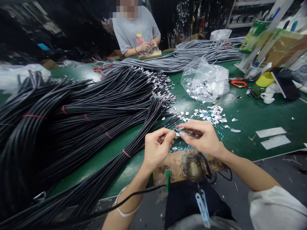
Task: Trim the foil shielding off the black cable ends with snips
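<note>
Just below and right of frame centre, pinches thin coloured wires (180, 129) between thumb and forefinger of left hand (157, 145). Grips the same wires with closed fingertips of right hand (205, 135); also holds dark slender object (195, 134). Below, wooden board (163, 164); at left, banded black cables (107, 108); upper right, orange-handled cutters (238, 83).

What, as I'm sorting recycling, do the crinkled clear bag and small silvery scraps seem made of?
The crinkled clear bag looks like thin, glossy plastic film: it is see-through, with bright highlights on its folds. The small silvery scraps, shiny and curled, could be metal foil or metallised film.
</note>
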The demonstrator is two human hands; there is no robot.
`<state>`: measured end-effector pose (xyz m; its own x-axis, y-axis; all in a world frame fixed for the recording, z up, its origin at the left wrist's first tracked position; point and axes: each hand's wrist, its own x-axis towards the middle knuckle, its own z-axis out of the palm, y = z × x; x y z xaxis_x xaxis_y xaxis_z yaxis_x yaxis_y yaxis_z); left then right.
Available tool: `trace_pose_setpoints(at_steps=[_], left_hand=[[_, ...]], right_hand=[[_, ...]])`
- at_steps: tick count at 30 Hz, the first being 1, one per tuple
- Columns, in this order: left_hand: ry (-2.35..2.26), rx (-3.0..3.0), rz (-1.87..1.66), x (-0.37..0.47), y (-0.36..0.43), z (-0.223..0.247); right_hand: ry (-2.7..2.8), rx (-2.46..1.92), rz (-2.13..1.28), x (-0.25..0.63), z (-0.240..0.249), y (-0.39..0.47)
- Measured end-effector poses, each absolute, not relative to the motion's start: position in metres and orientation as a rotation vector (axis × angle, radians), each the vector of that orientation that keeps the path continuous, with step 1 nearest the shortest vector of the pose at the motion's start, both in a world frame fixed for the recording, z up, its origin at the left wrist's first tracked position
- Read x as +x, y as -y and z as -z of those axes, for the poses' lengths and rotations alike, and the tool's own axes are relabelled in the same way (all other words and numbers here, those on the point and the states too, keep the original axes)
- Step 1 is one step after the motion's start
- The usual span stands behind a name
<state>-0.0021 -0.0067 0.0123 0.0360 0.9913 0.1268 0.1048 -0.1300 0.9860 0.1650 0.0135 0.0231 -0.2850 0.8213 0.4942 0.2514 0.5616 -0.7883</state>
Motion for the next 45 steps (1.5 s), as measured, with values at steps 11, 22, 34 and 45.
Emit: trace_pose_setpoints(at_steps=[11,22,34,45], left_hand=[[-1.193,1.315,-1.275,0.003,-0.002,-0.004],[-1.437,2.046,-1.011,0.011,-0.007,0.023],[-1.596,2.294,-0.969,0.007,-0.021,0.032],[-1.598,2.143,-1.324,-0.001,-0.020,0.009]], right_hand=[[1.943,-0.884,-0.471,0.175,-0.023,-0.020],[1.624,-1.089,-0.488,0.183,-0.037,-0.023],[1.776,-1.054,-0.541,0.181,-0.036,-0.022],[2.119,-1.033,-0.560,0.174,-0.016,-0.026]])
